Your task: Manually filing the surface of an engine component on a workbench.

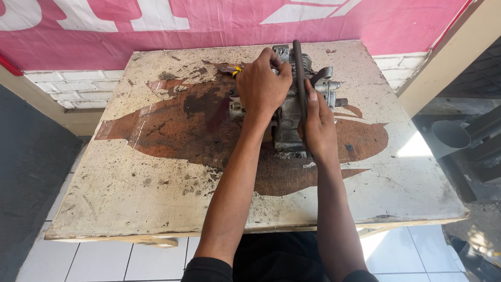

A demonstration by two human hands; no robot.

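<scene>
A stained, oil-marked bench (156,183) stands against a pink banner (235,26) and white brick wall, with a metal engine part (288,128) near its far middle.

The left hand (261,86) lies over the top of the engine part, its grip curled and pressed onto the casing. The right hand (319,128) rests flat along the part's right side, fingers (312,102) laid straight against a dark, narrow bar (299,73) that stands on edge across the part. A grey pipe (450,137) lies off the bench to the right.
</scene>
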